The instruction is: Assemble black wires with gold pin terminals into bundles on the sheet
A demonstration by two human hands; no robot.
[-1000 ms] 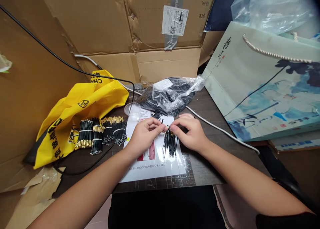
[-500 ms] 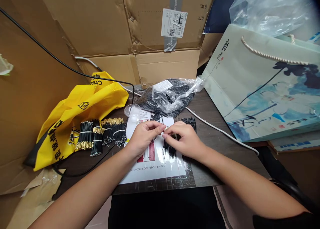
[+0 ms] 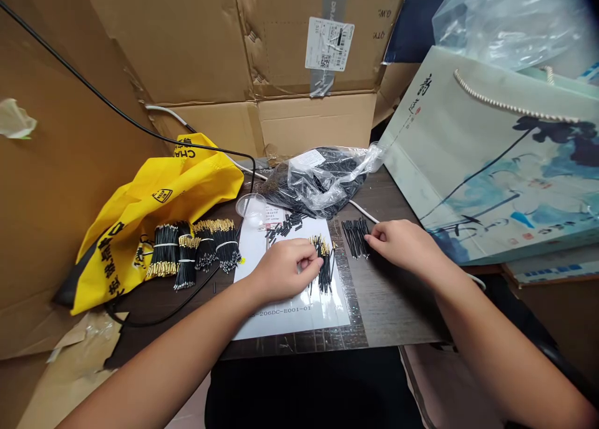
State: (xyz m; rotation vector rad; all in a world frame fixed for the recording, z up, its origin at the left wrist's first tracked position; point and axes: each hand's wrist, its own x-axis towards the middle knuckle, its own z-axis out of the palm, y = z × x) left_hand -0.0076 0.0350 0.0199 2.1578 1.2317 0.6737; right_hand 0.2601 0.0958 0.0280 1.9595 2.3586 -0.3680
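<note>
Printed sheet (image 3: 322, 313): lies flat on the dark table (image 3: 397, 310), its lower part under the person's left wrist.
Left hand (image 3: 291, 268): over the sheet, just beside the gold-tipped wires (image 3: 325, 268); thumb and forefinger tips pressed together, the other fingers curled in; whether a wire is between them cannot be told.
Right hand (image 3: 400, 245): to the right of the sheet, at the right edge of the black wires (image 3: 355, 237); thumb and forefinger close together, but whether they pinch a wire cannot be told.
Gold-tipped wires: a loose pile on the sheet's right side, gold ends toward its far edge.
Black wires: side by side on the table, just right of the sheet.
Short black pieces (image 3: 284, 227): scattered over the far part of the sheet.
Clear plastic cup (image 3: 251, 211): at the sheet's far left corner.
Clear bag of black pieces (image 3: 327, 183): beyond the sheet, closing off the space behind it.
Banded bundles (image 3: 165, 251): left of the sheet, in front of the yellow bag (image 3: 161, 189).
Black cable (image 3: 93, 92): crosses above the yellow bag, left of the sheet.
White cable (image 3: 364, 212): beyond the black wires, running right of the sheet behind the right hand.
Paper bag (image 3: 486, 167): well right of the sheet, beyond the right forearm.
Cardboard (image 3: 187, 42): stands behind and left of the sheet.
</note>
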